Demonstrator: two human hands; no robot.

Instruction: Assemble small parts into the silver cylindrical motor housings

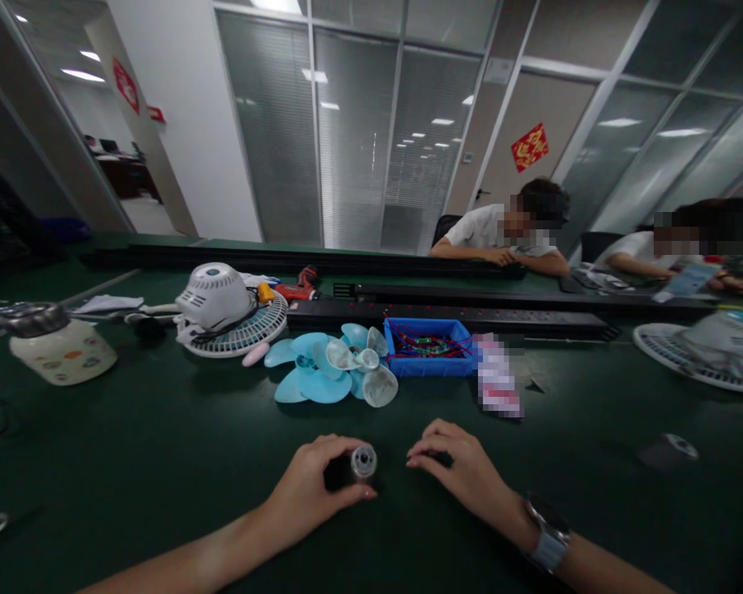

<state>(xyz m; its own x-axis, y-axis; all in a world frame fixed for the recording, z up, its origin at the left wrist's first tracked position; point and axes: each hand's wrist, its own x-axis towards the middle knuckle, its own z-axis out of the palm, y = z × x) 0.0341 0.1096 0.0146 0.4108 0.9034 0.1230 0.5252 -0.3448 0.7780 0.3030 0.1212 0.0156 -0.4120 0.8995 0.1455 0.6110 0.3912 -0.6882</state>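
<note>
My left hand is closed around a small upright cylinder, thumb on the near side and fingers on the far side. The cylinder has a pale, shiny round top with dark holes; its exact kind is unclear. To its right, apart from it, my right hand hovers low over the green table. Its thumb and fingertips come together in a pinch, and whatever may be between them is too small to make out. A watch is on the right wrist. Another small cylinder lies farther right, blurred.
Beyond my hands lie blue and clear fan blades, a blue bin of wires and a pinkish packet. A fan part, a red power drill and a jar are left. Two people sit opposite.
</note>
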